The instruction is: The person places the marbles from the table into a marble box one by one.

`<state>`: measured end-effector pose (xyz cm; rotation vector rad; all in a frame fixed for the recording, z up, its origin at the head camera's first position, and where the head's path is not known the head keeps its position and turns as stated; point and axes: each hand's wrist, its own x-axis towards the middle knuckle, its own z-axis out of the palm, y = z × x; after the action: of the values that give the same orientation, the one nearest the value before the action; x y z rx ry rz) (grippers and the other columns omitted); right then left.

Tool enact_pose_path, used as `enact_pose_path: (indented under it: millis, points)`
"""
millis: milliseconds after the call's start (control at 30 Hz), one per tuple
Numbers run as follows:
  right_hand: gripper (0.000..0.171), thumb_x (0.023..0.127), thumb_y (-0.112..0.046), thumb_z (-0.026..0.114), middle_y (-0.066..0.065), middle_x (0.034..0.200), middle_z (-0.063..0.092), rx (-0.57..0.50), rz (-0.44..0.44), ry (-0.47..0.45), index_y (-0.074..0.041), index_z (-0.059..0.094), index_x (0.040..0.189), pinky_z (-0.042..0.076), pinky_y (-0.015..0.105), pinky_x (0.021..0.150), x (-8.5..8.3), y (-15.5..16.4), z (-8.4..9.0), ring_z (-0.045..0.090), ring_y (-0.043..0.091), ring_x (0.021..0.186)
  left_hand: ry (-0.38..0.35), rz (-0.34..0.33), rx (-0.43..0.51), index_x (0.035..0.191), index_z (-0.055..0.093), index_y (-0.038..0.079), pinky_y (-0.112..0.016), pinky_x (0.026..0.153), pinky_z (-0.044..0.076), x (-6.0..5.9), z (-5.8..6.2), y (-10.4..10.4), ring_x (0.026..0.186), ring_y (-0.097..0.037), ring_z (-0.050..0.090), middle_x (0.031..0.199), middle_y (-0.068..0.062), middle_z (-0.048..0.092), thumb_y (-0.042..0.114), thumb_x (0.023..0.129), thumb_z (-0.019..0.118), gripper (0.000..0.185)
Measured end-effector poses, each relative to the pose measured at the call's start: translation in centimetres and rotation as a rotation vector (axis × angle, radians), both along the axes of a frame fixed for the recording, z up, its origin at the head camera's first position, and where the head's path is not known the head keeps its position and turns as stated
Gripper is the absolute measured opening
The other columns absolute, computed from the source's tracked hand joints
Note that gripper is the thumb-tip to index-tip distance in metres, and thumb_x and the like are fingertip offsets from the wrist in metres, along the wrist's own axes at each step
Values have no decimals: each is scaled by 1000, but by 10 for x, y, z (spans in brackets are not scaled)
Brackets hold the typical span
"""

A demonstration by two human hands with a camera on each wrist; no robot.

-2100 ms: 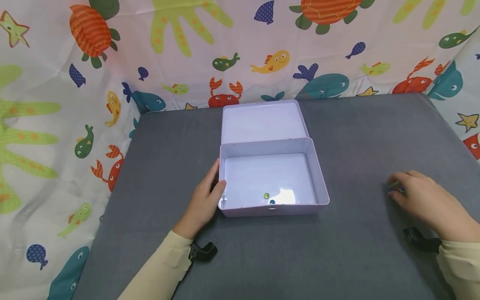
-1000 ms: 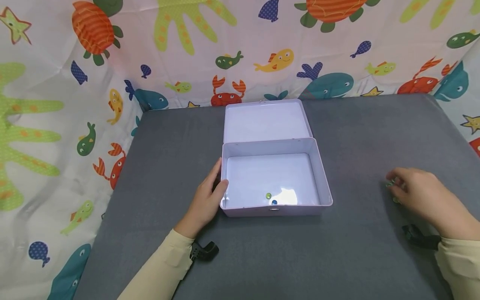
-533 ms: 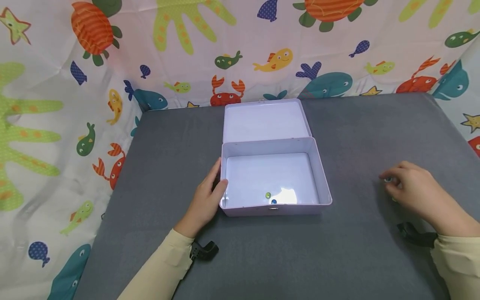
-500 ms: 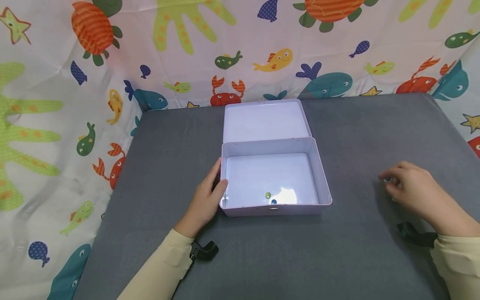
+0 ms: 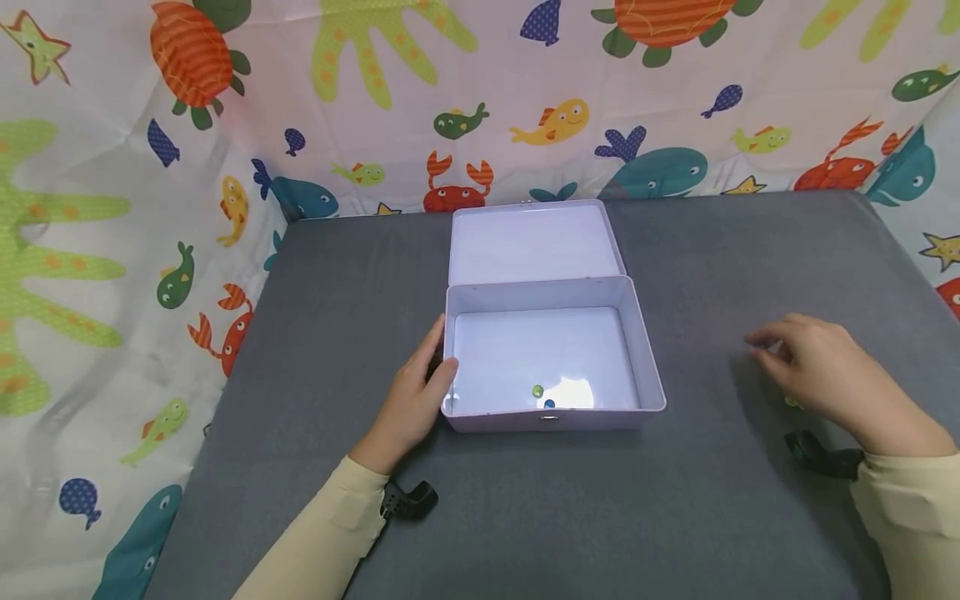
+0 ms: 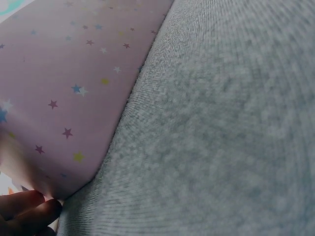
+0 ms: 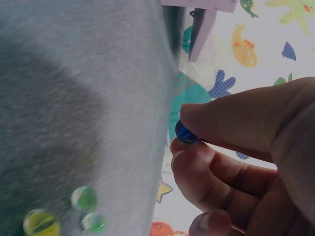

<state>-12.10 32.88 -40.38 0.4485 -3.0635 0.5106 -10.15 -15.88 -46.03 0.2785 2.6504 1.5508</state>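
Lifted and shifted leftward since the earlier frames, right hand (image 5: 828,375) is now hovering above the grey cloth tabletop (image 5: 720,517), nearer to the tin than before; thumb and forefinger are pinching a blue marble (image 7: 185,132), remaining fingers curling beneath it. Loose marbles: three are lying on the cloth below that hand, one yellow (image 7: 42,222), two green (image 7: 83,197), close together; the head view is showing only one of them, green, just beside the wrist. Left hand (image 5: 411,400) is resting where it was, against the left wall of the open pale lilac tin box (image 5: 643,367), thumb curling over the rim at the near corner, fingers lying along the star-printed outer side. Contents of the tin: one green marble (image 5: 537,391) and one blue marble (image 5: 549,404) are sitting near the front wall, touching or nearly so. Lid (image 5: 534,243) is lying back, hinged open toward the far edge. Sea-creature printed curtain (image 5: 450,100) is hanging behind and to both sides.
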Motion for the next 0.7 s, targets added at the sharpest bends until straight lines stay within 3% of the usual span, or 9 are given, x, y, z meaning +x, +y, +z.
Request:
enact_pose_path:
  millis: [500,700]
  points:
    - [23,93,-12,80,17,98,75,-2,1,-102,3,78,110,53,34,59,-16,-33,19,65,26,81,-15,4,5,170,22,27,-50,127,23,0,-1,-2,158,-15,24,171,8,27,42,110,47,66]
    - [21,94,-17,79,8,96,75,-30,29,-98,-4,80,111,52,30,59,-18,-48,25,63,20,79,-10,0,13,170,22,24,-51,128,22,0,-1,-2,159,-17,23,172,6,27,41,110,47,67]
